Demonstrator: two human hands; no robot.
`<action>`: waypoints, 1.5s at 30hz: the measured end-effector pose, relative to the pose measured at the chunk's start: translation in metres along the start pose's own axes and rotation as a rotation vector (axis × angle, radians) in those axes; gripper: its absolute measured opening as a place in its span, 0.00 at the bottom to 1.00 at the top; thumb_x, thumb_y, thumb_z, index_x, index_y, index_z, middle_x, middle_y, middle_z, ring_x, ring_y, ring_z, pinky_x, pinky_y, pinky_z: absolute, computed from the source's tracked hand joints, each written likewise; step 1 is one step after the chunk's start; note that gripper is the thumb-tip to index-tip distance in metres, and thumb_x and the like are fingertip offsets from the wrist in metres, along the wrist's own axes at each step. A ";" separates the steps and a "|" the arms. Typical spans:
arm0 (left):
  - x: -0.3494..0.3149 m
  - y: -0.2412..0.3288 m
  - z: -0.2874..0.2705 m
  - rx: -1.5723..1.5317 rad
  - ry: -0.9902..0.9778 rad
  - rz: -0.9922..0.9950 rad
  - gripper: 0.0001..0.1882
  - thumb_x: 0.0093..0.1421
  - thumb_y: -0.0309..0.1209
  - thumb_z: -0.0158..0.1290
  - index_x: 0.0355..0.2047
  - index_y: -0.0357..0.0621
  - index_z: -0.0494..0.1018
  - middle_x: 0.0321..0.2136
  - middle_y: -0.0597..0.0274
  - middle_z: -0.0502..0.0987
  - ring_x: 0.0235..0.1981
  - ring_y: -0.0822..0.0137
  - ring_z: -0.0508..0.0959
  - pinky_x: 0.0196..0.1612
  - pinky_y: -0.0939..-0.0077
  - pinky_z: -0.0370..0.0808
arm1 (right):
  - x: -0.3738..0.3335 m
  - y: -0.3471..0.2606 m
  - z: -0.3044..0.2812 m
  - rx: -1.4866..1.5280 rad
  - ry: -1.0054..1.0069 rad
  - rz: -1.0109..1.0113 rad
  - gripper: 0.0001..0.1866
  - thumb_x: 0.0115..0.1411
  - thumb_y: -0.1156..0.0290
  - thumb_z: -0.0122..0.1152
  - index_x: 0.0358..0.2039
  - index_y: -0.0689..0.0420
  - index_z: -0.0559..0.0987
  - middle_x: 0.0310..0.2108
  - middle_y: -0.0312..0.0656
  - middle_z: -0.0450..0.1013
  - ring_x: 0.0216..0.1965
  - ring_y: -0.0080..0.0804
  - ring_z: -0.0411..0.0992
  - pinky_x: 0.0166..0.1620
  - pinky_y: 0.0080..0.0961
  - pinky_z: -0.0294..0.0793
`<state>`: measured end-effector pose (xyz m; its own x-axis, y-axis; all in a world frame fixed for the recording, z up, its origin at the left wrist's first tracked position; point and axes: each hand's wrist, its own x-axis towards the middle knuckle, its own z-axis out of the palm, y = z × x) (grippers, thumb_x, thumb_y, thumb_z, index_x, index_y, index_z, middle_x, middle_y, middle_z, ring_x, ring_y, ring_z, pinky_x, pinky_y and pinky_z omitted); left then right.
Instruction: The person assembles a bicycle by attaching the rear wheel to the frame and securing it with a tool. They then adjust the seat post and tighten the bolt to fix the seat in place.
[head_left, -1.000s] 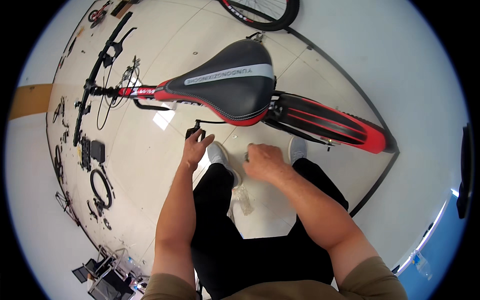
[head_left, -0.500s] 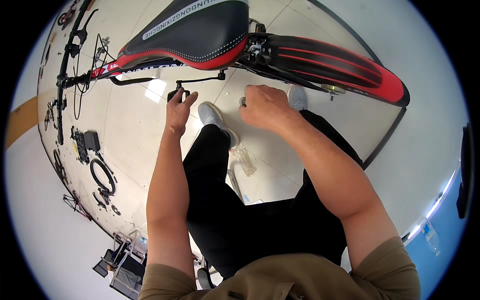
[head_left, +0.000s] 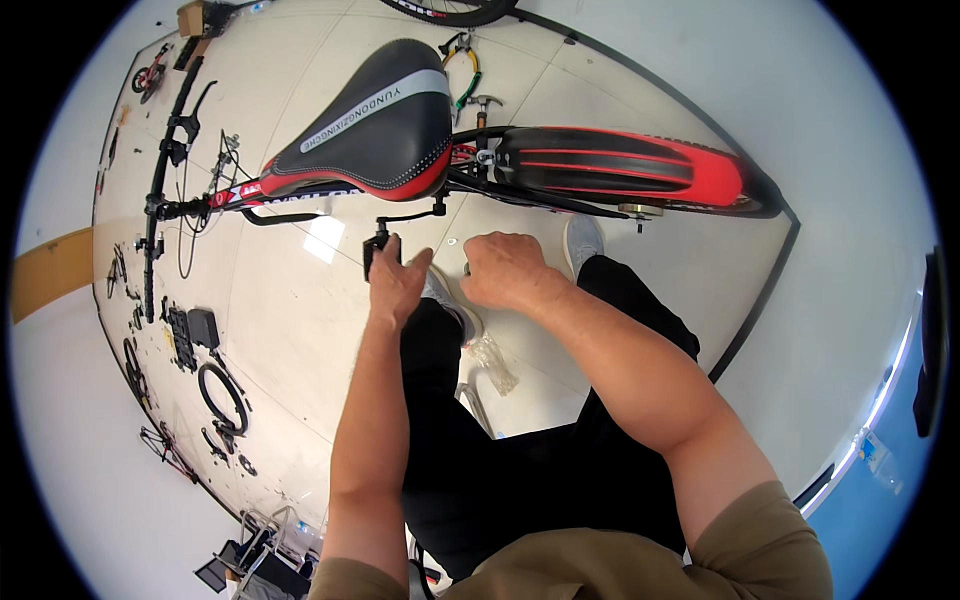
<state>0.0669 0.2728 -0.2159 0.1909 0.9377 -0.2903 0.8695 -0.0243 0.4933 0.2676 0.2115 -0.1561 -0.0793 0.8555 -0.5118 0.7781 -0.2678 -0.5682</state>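
Observation:
A bicycle with a black and red saddle (head_left: 375,130) and a red and black rear mudguard (head_left: 610,165) stands before me. Its crank arm (head_left: 410,216) reaches toward me and carries a black pedal (head_left: 374,255). My left hand (head_left: 397,285) is at that pedal, fingertips against or just beside its edge, thumb spread away. My right hand (head_left: 508,268) is closed in a fist to the right of it, apart from the bicycle. A small dark end shows at the fist's thumb side; the rest of what it holds is hidden.
Beyond the saddle lie pliers (head_left: 464,75) and a hammer (head_left: 484,108). Another tyre (head_left: 455,14) shows at the far edge. A tyre ring (head_left: 222,398), a black box (head_left: 203,327) and several loose parts lie at left. A clear plastic bag (head_left: 493,362) rests by my left shoe (head_left: 450,303).
The view has tilted up, bringing the pliers and hammer into sight. My right hand has come closer to my left. More of the pedal shows beside my left fingers.

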 end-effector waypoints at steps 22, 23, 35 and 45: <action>-0.186 0.024 -0.060 -1.835 -0.188 -0.141 0.34 0.69 0.40 0.53 0.69 0.38 0.57 0.62 0.42 0.69 0.59 0.50 0.74 0.61 0.48 0.73 | -0.136 0.040 0.042 1.196 0.290 0.375 0.19 0.59 0.59 0.66 0.45 0.59 0.81 0.31 0.42 0.77 0.23 0.26 0.71 0.30 0.27 0.74; -0.195 0.015 -0.064 -1.876 -0.161 -0.116 0.33 0.69 0.42 0.53 0.68 0.42 0.58 0.63 0.42 0.67 0.61 0.49 0.72 0.63 0.46 0.71 | -0.142 0.038 0.045 1.309 0.271 0.380 0.17 0.60 0.60 0.66 0.44 0.58 0.81 0.30 0.40 0.75 0.22 0.24 0.69 0.28 0.26 0.72; -0.237 -0.001 -0.068 -2.177 -0.124 -0.046 0.23 0.70 0.42 0.51 0.60 0.44 0.69 0.63 0.44 0.69 0.61 0.49 0.72 0.64 0.45 0.69 | -0.165 0.038 0.094 1.534 0.241 0.459 0.12 0.64 0.58 0.64 0.35 0.53 0.76 0.24 0.34 0.69 0.17 0.22 0.63 0.25 0.31 0.72; -0.228 -0.003 -0.068 -2.212 -0.110 -0.060 0.27 0.70 0.44 0.50 0.64 0.46 0.63 0.65 0.46 0.66 0.63 0.51 0.70 0.63 0.42 0.69 | -0.170 0.039 0.097 1.486 0.273 0.508 0.12 0.64 0.58 0.64 0.34 0.53 0.77 0.25 0.34 0.69 0.19 0.21 0.63 0.27 0.30 0.72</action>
<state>-0.0102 0.0824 -0.0954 0.2782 0.9026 -0.3285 -0.8625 0.3852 0.3281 0.2511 0.0126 -0.1534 0.2237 0.5531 -0.8025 -0.5981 -0.5723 -0.5611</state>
